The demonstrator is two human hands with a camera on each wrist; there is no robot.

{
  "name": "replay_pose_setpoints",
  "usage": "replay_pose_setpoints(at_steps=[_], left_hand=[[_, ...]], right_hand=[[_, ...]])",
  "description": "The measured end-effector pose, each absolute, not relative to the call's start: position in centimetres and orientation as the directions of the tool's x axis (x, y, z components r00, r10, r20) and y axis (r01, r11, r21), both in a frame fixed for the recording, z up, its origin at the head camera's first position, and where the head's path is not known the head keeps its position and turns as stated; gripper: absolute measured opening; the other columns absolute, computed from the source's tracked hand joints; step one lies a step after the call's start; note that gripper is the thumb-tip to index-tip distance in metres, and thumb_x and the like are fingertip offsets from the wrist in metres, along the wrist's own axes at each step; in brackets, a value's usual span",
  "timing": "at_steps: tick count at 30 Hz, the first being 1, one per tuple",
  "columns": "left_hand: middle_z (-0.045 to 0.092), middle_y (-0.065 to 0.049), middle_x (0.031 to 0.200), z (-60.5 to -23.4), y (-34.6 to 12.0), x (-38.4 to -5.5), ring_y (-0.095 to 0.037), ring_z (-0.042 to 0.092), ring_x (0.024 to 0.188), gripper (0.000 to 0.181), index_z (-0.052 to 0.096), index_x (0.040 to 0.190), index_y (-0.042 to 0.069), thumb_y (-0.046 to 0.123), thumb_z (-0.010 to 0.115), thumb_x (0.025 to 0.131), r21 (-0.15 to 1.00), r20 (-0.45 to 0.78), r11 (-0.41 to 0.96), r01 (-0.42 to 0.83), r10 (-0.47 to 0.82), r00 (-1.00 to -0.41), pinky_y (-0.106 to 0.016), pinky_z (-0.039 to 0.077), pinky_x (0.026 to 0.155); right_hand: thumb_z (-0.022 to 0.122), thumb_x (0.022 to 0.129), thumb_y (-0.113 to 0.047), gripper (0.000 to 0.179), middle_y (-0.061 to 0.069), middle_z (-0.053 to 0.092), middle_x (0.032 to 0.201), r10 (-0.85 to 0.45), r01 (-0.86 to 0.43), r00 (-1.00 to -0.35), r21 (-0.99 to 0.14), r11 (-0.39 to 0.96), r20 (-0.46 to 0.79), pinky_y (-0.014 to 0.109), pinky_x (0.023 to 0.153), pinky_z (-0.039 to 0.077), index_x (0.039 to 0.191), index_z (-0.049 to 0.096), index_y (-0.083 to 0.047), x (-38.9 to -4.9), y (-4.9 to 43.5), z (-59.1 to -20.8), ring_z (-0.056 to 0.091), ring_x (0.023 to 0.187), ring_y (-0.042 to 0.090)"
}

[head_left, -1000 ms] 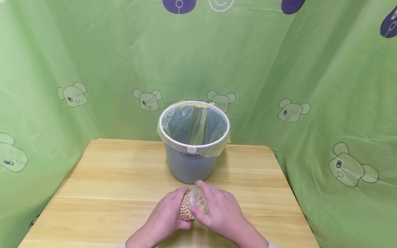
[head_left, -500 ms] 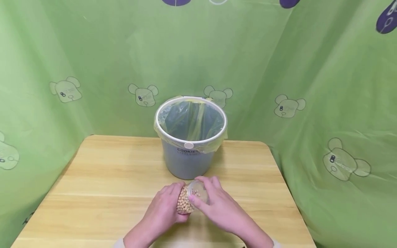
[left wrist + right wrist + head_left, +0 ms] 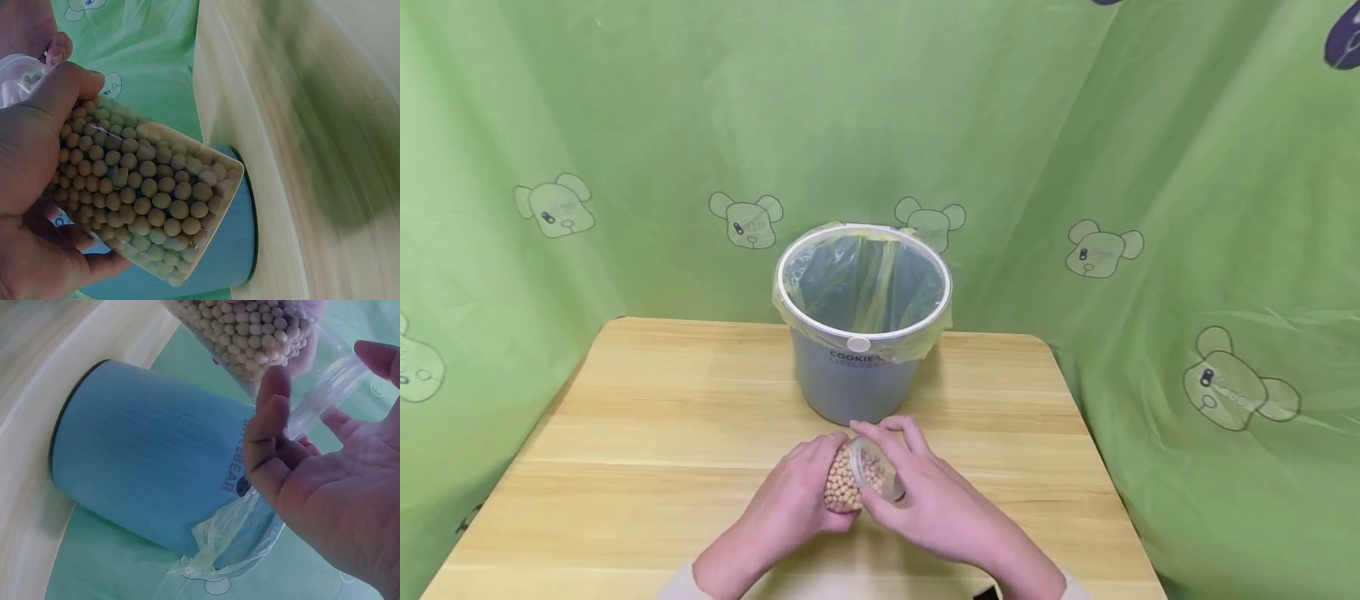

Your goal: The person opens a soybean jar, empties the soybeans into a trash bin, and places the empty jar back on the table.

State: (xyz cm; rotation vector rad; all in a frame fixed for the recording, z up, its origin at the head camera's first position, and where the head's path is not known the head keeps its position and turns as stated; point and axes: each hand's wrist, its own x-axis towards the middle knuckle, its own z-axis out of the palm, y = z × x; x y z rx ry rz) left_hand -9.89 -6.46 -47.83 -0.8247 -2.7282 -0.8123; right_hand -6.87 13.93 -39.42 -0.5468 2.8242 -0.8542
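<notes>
A clear plastic jar [image 3: 841, 483] full of round beige pellets is held above the table, tilted with its lidded end towards the right. My left hand [image 3: 790, 493] grips the jar body, the thumb lying along its side in the left wrist view. At the other end my right hand [image 3: 934, 502] holds the clear lid [image 3: 328, 390] between thumb and fingertips. The lid sits at the jar's mouth; whether it is loose cannot be told. Just beyond both hands stands a blue-grey bin [image 3: 856, 385], upright.
A pale yellow bag [image 3: 917, 343] lines the bin and folds over its white rim. The bin stands on a wooden table [image 3: 647, 400]. Green cloth [image 3: 865, 125] with printed bear heads hangs behind and along both sides.
The head view has tilted slightly down. My right fingers have shifted round the lid, and one is more raised and bent. The left hand still grips the jar; the bin stays in place.
</notes>
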Motion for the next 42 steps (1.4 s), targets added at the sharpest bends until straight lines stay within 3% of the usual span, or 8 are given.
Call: replay_pose_setpoints(at_steps=[4, 9, 15, 23, 28, 32, 35, 42], left_hand=[[0.069, -0.001, 0.118, -47.80, -6.35, -9.77, -0.015, 0.066, 0.101, 0.092, 0.051, 0.135, 0.011, 0.042, 0.091, 0.059, 0.456, 0.313, 0.697, 0.554, 0.457, -0.833, -0.036, 0.059, 0.093], [0.068, 0.000, 0.117, -47.61, -6.18, -9.71, -0.015, 0.066, 0.102, 0.089, 0.052, 0.134, 0.014, 0.041, 0.091, 0.059, 0.445, 0.323, 0.704, 0.554, 0.451, -0.832, -0.037, 0.059, 0.091], [0.068, 0.001, 0.116, -47.49, -6.00, -10.01, -0.016, 0.066, 0.102, 0.087, 0.053, 0.133, 0.015, 0.042, 0.091, 0.059, 0.417, 0.346, 0.715, 0.562, 0.447, -0.825, -0.037, 0.059, 0.089], [0.069, -0.001, 0.117, -47.65, -6.05, -9.97, -0.016, 0.066, 0.102, 0.089, 0.054, 0.132, 0.012, 0.040, 0.092, 0.057, 0.405, 0.358, 0.713, 0.572, 0.452, -0.817, -0.038, 0.060, 0.089], [0.069, -0.001, 0.120, -47.68, -6.25, -9.94, -0.017, 0.067, 0.104, 0.090, 0.052, 0.135, 0.014, 0.039, 0.092, 0.057, 0.423, 0.327, 0.715, 0.557, 0.453, -0.830, -0.039, 0.059, 0.092], [0.069, 0.000, 0.120, -47.71, -6.49, -9.98, -0.016, 0.066, 0.104, 0.091, 0.052, 0.135, 0.016, 0.040, 0.092, 0.057, 0.426, 0.314, 0.720, 0.547, 0.450, -0.836, -0.039, 0.059, 0.092], [0.069, 0.000, 0.119, -47.77, -6.49, -10.03, -0.017, 0.066, 0.104, 0.091, 0.053, 0.133, 0.015, 0.040, 0.092, 0.055, 0.412, 0.320, 0.724, 0.553, 0.453, -0.832, -0.040, 0.058, 0.092], [0.068, -0.002, 0.123, -47.88, -6.22, -10.01, -0.020, 0.066, 0.109, 0.094, 0.052, 0.136, 0.014, 0.042, 0.092, 0.055, 0.364, 0.305, 0.741, 0.563, 0.477, -0.824, -0.043, 0.058, 0.095]], right_hand=[[0.069, 0.086, -0.060, 0.090, -0.006, 0.033, 0.150, -0.322, -0.226, -0.944, -0.562, 0.796, -0.077, 0.042, 0.087, 0.057, 0.154, 0.011, -0.055, -6.69, 14.11, -39.16, 0.064, 0.096, 0.015], [0.056, 0.084, -0.077, 0.080, -0.003, 0.049, 0.133, -0.200, -0.131, -0.977, -0.526, 0.841, -0.077, 0.037, 0.081, 0.055, 0.151, 0.034, -0.040, -6.81, 14.01, -38.91, 0.060, 0.087, 0.010], [0.065, 0.084, -0.068, 0.079, -0.005, 0.052, 0.123, -0.252, -0.203, -0.967, -0.504, 0.840, -0.031, 0.032, 0.081, 0.055, 0.147, 0.043, -0.027, -7.00, 13.93, -39.02, 0.060, 0.094, 0.008], [0.074, 0.086, -0.049, 0.076, -0.012, 0.048, 0.137, -0.363, -0.325, -0.932, -0.487, 0.811, 0.017, 0.040, 0.095, 0.058, 0.150, 0.033, -0.048, -6.95, 14.65, -38.92, 0.062, 0.114, 0.012], [0.079, 0.082, -0.044, 0.092, -0.009, 0.042, 0.149, -0.407, -0.366, -0.913, -0.485, 0.795, 0.022, 0.045, 0.100, 0.056, 0.154, 0.021, -0.052, -6.98, 14.82, -38.75, 0.061, 0.123, 0.018], [0.072, 0.082, -0.062, 0.094, -0.004, 0.042, 0.147, -0.338, -0.285, -0.941, -0.498, 0.819, -0.018, 0.042, 0.090, 0.058, 0.156, 0.016, -0.049, -6.95, 14.45, -38.61, 0.066, 0.104, 0.017], [0.056, 0.085, -0.075, 0.083, -0.004, 0.050, 0.131, -0.272, -0.224, -0.962, -0.481, 0.848, -0.032, 0.035, 0.080, 0.056, 0.155, 0.028, -0.042, -7.00, 14.20, -38.60, 0.060, 0.086, 0.008], [0.052, 0.091, -0.070, 0.069, -0.008, 0.048, 0.109, -0.290, -0.215, -0.954, -0.496, 0.841, -0.078, 0.021, 0.060, 0.044, 0.151, 0.039, -0.037, -6.91, 14.46, -39.16, 0.047, 0.066, 0.002]])
